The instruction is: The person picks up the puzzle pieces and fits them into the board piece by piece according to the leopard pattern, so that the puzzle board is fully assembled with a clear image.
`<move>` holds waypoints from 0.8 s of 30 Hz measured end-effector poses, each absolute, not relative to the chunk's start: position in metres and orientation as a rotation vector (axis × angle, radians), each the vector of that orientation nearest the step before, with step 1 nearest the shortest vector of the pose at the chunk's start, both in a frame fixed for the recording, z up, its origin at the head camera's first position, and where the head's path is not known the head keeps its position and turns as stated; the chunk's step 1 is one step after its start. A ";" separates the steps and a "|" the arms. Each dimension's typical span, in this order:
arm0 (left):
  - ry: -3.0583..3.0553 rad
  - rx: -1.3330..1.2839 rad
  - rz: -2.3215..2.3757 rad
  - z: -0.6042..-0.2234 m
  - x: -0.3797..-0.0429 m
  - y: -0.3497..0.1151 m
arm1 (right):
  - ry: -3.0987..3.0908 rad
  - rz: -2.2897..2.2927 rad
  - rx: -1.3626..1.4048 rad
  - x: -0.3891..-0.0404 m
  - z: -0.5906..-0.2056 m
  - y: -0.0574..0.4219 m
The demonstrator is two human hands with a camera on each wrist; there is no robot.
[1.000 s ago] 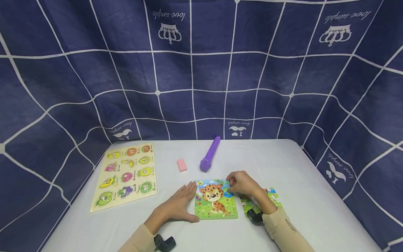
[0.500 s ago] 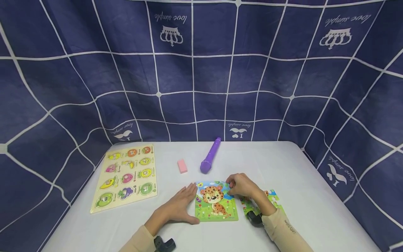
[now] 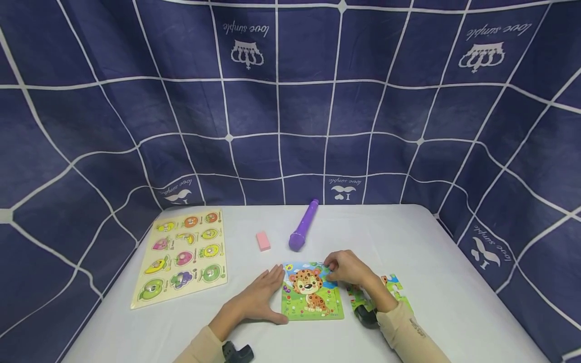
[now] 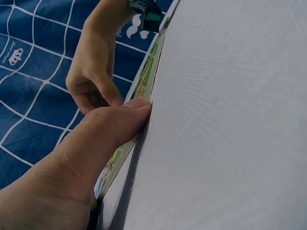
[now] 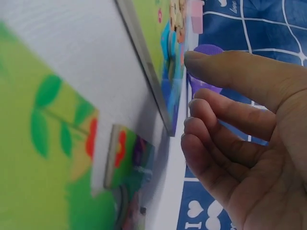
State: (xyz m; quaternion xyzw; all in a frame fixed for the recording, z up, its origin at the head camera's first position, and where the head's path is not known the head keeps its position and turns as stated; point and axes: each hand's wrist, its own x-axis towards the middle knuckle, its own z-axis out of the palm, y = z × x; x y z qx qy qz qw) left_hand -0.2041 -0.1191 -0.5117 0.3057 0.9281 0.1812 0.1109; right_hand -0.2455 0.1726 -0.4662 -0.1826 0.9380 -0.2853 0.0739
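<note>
A square jigsaw puzzle (image 3: 312, 302) with a spotted leopard cub on green grass lies flat in front of me. My left hand (image 3: 260, 297) rests along its left side, fingers spread, thumb at the near left corner. In the left wrist view, that thumb (image 4: 108, 124) touches the puzzle's edge (image 4: 115, 160). My right hand (image 3: 350, 267) is at the far right corner, thumb and bent fingertips against the picture. The right wrist view shows thumb and fingers (image 5: 204, 158) apart, with no loose piece visible between them.
Another green puzzle (image 3: 399, 292), with gaps showing, lies partly hidden under my right forearm. A purple toy microphone (image 3: 303, 227) and a pink block (image 3: 263, 240) sit farther back. A fruit peg board (image 3: 199, 290) occupies the left. A blue grid curtain (image 3: 299, 111) encloses the table.
My right fingertips have shifted slightly left along the puzzle's far corner. The left hand stays in place, and the head view has tilted up a little.
</note>
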 end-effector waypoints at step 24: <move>2.733 0.906 0.524 -0.511 -0.204 -0.119 | 2.818 -0.821 -0.616 -0.248 -0.467 0.173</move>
